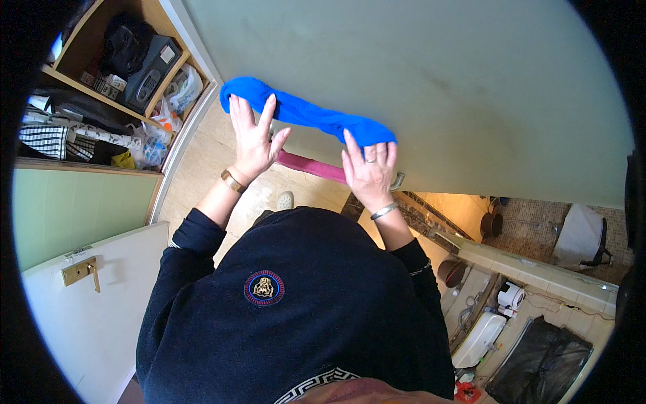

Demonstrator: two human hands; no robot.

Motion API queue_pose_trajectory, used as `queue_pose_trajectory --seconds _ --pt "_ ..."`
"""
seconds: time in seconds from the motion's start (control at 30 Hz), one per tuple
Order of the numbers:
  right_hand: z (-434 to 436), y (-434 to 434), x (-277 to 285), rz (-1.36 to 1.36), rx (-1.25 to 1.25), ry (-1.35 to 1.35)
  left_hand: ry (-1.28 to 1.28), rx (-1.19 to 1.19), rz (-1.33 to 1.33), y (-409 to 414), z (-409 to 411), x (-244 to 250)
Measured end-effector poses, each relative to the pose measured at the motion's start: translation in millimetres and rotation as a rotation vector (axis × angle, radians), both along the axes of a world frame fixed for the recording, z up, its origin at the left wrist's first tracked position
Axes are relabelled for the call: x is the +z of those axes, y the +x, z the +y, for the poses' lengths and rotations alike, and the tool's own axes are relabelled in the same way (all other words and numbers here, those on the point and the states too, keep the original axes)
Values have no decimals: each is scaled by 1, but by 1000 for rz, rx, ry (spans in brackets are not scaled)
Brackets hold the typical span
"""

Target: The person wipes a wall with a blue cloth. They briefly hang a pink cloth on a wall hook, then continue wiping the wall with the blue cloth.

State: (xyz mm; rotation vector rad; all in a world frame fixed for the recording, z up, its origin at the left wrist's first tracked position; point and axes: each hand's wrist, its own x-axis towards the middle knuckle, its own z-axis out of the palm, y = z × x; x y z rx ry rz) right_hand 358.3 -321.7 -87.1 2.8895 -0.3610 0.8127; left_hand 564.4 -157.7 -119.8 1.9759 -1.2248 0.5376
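Note:
A long, folded bright-blue cloth (318, 115) lies pressed against a pale green upright panel (404, 60); I cannot tell whether the panel is a wall or a door. My left hand (254, 136) has its spread fingers on the cloth's left end, thumb held apart. At the right end, the fingertips of my right hand (371, 169) press the same cloth to the surface. Below the cloth, between my hands, runs a bar with a dark pink cover (315, 167). Its curved metal end (398, 182) shows beside my right hand.
On the left, wooden shelves (96, 98) hold a grey safe (154, 73), plastic bags (182, 91) and folded fabric. A white door (108, 313) with a brass handle (93, 272) stands below them. Lower right are a white basin (479, 341) and a brown bucket (451, 272).

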Motion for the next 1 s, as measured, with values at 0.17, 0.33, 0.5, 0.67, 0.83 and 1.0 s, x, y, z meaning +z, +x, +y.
queue_pose_trajectory --seconds 0.17,0.33,0.5,0.67,0.83,1.0 --pt "-16 12 72 -266 -118 -242 -183 -12 -186 17 -22 75" --pt "-42 4 126 -399 -188 -335 -241 -64 -346 18 -42 136" --pt "-44 -13 82 -359 -270 -304 -234 -63 -284 -5 -59 114" --pt "-29 -48 11 -243 -288 -51 97 -185 -187 -44 -45 54" --pt "-29 -68 -5 -166 -360 53 172 -233 -218 -62 -53 35" --pt "-54 -74 31 -362 -342 31 94 -238 -294 -64 -75 80"
